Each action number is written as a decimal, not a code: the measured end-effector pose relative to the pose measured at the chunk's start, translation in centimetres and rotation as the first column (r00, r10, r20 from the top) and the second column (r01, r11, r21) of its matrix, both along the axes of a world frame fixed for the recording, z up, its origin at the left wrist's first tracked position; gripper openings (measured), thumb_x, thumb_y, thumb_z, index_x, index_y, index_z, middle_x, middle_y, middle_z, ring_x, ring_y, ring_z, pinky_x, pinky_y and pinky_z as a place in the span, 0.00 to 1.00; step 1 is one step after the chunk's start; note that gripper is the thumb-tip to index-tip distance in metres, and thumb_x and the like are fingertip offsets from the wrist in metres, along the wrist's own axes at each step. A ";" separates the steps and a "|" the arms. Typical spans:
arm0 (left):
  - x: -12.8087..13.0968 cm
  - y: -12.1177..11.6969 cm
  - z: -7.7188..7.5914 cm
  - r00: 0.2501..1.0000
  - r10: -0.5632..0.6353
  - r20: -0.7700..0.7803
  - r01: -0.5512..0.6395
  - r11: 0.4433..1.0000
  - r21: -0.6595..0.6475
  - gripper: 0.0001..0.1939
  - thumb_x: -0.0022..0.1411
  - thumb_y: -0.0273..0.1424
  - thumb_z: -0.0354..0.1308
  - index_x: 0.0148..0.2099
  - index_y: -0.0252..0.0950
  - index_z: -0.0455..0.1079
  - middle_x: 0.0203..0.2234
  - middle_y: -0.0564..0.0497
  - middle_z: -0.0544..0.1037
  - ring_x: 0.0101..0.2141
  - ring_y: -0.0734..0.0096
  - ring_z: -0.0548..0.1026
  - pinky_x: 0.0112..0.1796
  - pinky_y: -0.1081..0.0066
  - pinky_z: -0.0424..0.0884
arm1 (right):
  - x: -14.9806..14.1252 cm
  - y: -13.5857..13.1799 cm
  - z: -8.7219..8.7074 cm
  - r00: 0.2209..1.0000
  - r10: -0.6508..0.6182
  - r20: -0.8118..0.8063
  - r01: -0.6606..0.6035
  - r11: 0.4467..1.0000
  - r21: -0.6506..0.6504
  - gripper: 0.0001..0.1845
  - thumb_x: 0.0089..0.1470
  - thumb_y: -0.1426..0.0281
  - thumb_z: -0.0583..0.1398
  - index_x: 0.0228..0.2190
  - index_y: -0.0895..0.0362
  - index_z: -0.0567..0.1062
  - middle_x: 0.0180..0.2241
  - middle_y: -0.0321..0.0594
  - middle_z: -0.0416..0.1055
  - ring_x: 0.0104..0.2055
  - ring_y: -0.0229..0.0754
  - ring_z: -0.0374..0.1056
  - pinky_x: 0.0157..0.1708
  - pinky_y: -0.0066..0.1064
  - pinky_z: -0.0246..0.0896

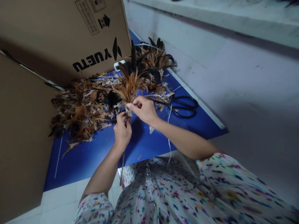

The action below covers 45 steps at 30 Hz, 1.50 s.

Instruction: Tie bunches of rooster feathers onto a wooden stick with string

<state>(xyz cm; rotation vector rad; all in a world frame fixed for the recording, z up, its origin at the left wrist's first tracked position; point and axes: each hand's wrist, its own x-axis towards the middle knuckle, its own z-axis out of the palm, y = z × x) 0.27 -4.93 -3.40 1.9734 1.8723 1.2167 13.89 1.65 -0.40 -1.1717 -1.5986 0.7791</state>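
A bunch of brown and black feathers (130,85) stands upright, its pale base between my two hands. My right hand (146,110) is closed, thumb and forefinger pinching the base of the bunch. Just below and to the left, my left hand (122,130) is closed with curled fingers at the same base. A thin dark strip (122,168) hangs below my left hand over the table edge; where it starts is hidden. Black-handled scissors (184,104) lie to the right of my right hand, blades partly under feathers and string.
A large heap of loose feather bunches (79,109) covers the left of the blue table (144,149). More feathers (158,59) lie at the back by the wall. White string (169,133) trails over the front edge. Cardboard boxes (58,34) border the left and back.
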 end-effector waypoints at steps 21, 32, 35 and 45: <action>0.7 -0.5 -0.2 0.997 -0.077 -0.015 0.077 0.997 -0.030 0.16 0.67 0.31 0.48 0.56 0.35 0.60 0.40 0.44 0.79 0.38 0.67 0.80 0.38 0.67 0.75 | 0.4 1.5 -0.2 0.989 -0.078 0.124 0.069 0.995 0.072 0.12 0.62 0.65 0.53 0.27 0.54 0.60 0.24 0.36 0.64 0.28 0.37 0.60 0.32 0.30 0.52; 0.7 -0.8 0.2 0.994 -0.088 0.062 0.093 0.993 -0.077 0.21 0.68 0.34 0.47 0.61 0.36 0.59 0.39 0.47 0.79 0.22 0.78 0.73 0.27 0.74 0.71 | 0.4 1.4 0.0 0.992 -0.112 0.051 0.112 0.994 0.014 0.11 0.61 0.65 0.53 0.27 0.54 0.60 0.23 0.35 0.65 0.27 0.37 0.61 0.33 0.30 0.54; 0.5 -0.5 -0.2 0.970 -0.133 0.204 0.155 0.983 -0.098 0.22 0.69 0.38 0.47 0.62 0.37 0.58 0.36 0.49 0.78 0.17 0.83 0.68 0.23 0.77 0.68 | 0.5 1.6 -0.2 0.998 -0.043 -0.044 0.041 0.997 -0.061 0.12 0.60 0.63 0.54 0.26 0.54 0.62 0.22 0.34 0.66 0.26 0.36 0.62 0.32 0.29 0.55; -0.8 0.9 -1.0 0.783 -0.179 0.595 0.270 0.961 -0.067 0.29 0.64 0.47 0.53 0.64 0.44 0.57 0.31 0.53 0.70 0.17 0.82 0.65 0.16 0.76 0.63 | 1.5 2.0 -0.2 0.990 0.027 -0.141 -0.031 0.999 -0.025 0.10 0.56 0.64 0.56 0.27 0.56 0.67 0.23 0.32 0.66 0.26 0.34 0.62 0.32 0.27 0.56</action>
